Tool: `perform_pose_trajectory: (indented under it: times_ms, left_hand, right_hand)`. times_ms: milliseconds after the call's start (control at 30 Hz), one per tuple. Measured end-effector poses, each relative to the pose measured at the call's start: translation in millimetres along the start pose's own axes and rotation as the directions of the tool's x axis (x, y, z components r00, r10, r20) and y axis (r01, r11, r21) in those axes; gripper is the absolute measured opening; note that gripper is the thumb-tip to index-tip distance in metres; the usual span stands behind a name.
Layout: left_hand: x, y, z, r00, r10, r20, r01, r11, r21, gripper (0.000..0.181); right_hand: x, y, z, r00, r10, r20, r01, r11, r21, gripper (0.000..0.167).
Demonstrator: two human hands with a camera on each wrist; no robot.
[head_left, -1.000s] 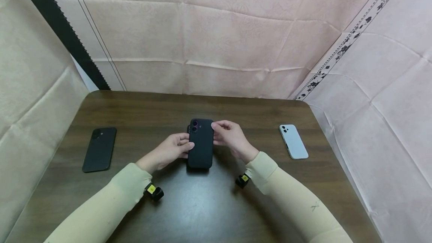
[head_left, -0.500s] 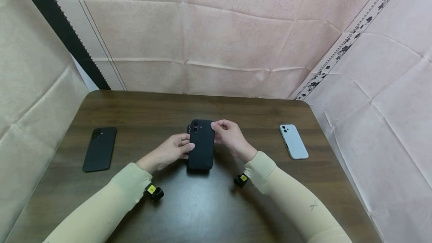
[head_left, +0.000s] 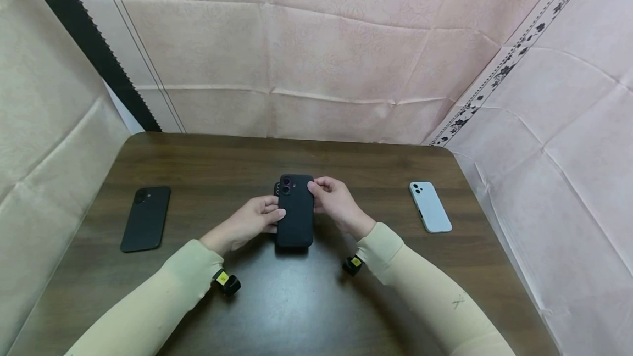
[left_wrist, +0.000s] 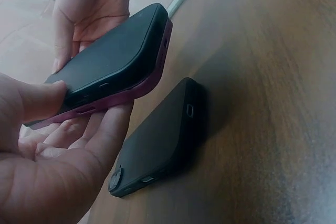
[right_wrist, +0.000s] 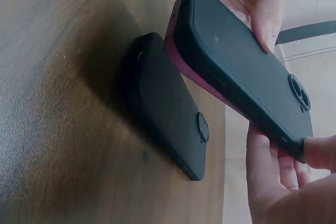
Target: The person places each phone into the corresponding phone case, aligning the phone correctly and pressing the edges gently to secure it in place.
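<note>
Both hands hold one phone (head_left: 295, 216) above the middle of the table, its camera end away from me. A black case covers its back, and a magenta layer shows along its lower side in both wrist views. My left hand (head_left: 249, 222) grips the left long edge, thumb on the black back and fingers underneath. At the upper right edge, my right hand (head_left: 341, 205) pinches it with thumb and fingers. Beneath it a second black phone or phone case (left_wrist: 157, 135) lies on the table, mostly hidden in the head view; the right wrist view shows its camera ring (right_wrist: 203, 126).
A dark phone (head_left: 145, 219) lies at the left of the wooden table (head_left: 217, 163). At the right lies a light blue phone (head_left: 430, 207). Pale cloth (head_left: 296, 59) hangs behind the table and at both sides.
The held phone has shifted very slightly to the right. My right hand has moved a little left, its thumb a bit lower on the edge. The left hand keeps its grip.
</note>
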State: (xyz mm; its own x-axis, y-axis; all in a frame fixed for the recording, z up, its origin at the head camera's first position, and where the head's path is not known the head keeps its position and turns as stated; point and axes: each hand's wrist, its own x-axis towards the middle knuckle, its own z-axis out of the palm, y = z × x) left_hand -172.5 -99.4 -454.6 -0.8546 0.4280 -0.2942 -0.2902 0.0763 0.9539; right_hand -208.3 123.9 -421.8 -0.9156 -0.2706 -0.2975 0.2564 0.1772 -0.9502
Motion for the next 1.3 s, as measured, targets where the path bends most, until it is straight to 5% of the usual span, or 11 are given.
perform_pose_trajectory:
  times_ms: [167,367,700,967,1300]
  left_hand:
    - [4.0,3.3,-0.5,0.997,-0.013,-0.079,0.015,1.0,0.023,0.061]
    - [5.9,14.3,-4.8,0.981,0.052,-0.189,-0.059,0.998,-0.032,0.053]
    - [7.2,19.3,-4.5,0.964,0.047,-0.263,-0.06,0.997,-0.039,0.049]
    - [7.1,18.1,-4.3,0.951,0.083,-0.299,-0.089,0.996,-0.007,0.036]
    - [5.3,19.7,-4.3,0.959,0.083,-0.272,-0.093,0.995,-0.024,0.029]
  right_hand:
    - [-0.5,0,3,0.999,-0.028,-0.03,0.027,1.0,-0.001,0.025]
    - [0.6,2,5,0.999,-0.036,-0.017,0.036,0.999,-0.019,0.025]
    - [1.0,2,8,0.998,-0.056,0.032,0.056,0.998,-0.02,0.023]
    - [-0.3,0,9,0.997,-0.06,0.049,0.061,0.998,-0.024,0.021]
    - [-1.9,-1,8,0.997,-0.056,0.05,0.058,0.998,-0.039,0.021]
